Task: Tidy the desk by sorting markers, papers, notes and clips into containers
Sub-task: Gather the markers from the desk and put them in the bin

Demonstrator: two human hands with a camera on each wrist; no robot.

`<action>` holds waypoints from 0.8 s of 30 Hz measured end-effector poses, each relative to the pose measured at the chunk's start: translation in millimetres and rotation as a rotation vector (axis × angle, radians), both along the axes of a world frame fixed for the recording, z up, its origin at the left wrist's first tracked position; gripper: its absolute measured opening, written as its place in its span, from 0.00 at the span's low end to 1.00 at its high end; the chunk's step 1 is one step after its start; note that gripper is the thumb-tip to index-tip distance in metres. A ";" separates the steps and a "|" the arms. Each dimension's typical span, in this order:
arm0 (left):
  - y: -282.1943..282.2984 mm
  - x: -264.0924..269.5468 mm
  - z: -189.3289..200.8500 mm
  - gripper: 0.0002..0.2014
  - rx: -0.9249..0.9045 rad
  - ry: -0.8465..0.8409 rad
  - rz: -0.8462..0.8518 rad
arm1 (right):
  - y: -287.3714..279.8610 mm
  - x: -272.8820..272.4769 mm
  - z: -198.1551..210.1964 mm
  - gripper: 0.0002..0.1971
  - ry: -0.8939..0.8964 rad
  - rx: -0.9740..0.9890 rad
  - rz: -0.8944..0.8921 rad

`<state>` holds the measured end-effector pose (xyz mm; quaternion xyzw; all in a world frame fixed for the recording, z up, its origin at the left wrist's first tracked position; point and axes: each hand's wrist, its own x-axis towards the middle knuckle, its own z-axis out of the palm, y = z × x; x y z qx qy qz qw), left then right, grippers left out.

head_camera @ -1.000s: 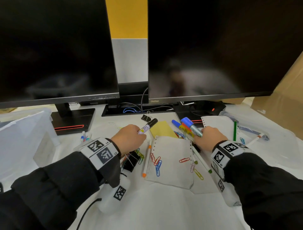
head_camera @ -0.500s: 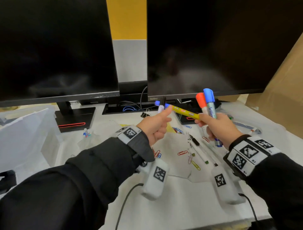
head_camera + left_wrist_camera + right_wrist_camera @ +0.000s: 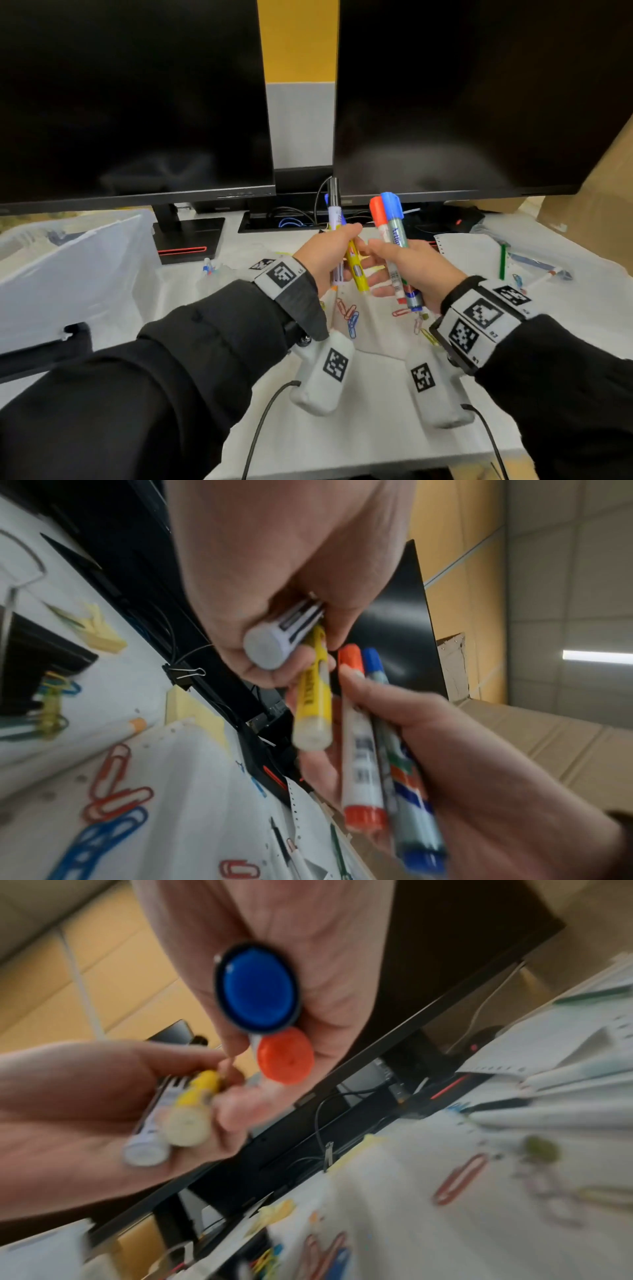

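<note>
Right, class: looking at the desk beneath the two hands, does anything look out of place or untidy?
Yes. Coloured paper clips lie scattered loose across the perforated paper sheet, and a green pen lies on another sheet to the right. Nothing looks damaged or spilled; the left hand and right hand each grip markers.

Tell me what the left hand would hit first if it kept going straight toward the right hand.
Probably the right hand itself: the left hand and its yellow marker sit right beside its fingers. Whether they already touch is unclear.
</note>
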<state>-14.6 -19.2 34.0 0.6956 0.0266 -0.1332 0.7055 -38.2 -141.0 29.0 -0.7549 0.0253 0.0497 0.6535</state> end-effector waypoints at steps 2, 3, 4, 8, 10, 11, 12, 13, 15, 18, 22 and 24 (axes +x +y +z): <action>1.7 -6.4 0.4 0.12 -0.004 -0.014 -0.015 | 12.5 0.5 -2.0 0.08 -0.014 0.007 0.007; 4.5 -9.9 2.0 0.13 -0.021 -0.017 -0.001 | 18.7 1.0 -3.0 0.08 -0.004 0.012 0.007; 7.6 -13.1 3.2 0.15 -0.047 -0.023 0.016 | 25.0 0.5 -3.4 0.09 0.016 0.036 0.018; 26.2 -14.4 2.8 0.14 -0.174 -0.035 0.027 | 48.3 0.1 -1.3 0.16 0.066 0.227 0.119; 34.4 -18.0 4.4 0.17 -0.245 -0.004 0.014 | 58.7 -1.9 0.4 0.17 0.077 0.292 0.152; 38.0 -19.9 5.2 0.19 -0.272 0.005 0.004 | 62.9 -1.8 0.1 0.18 0.075 0.313 0.157; 41.3 -20.7 5.5 0.20 -0.294 0.012 -0.008 | 66.2 -0.9 -0.2 0.21 0.065 0.335 0.158; 44.2 -22.8 6.6 0.21 -0.306 0.016 -0.024 | 69.6 0.4 0.2 0.23 0.060 0.348 0.150; 48.2 -26.9 8.6 0.21 -0.306 0.035 -0.058 | 76.9 1.6 2.2 0.26 0.066 0.364 0.145; 54.8 -32.5 9.8 0.19 -0.296 0.052 -0.079 | 90.4 0.1 9.2 0.30 0.093 0.457 0.120; 66.4 -41.8 12.8 0.12 -0.282 0.052 -0.055 | 106.5 2.3 12.6 0.42 0.137 0.413 0.117; 71.9 -45.1 14.8 0.15 -0.236 0.032 -0.028 | 112.3 3.1 12.0 0.39 0.134 0.379 0.114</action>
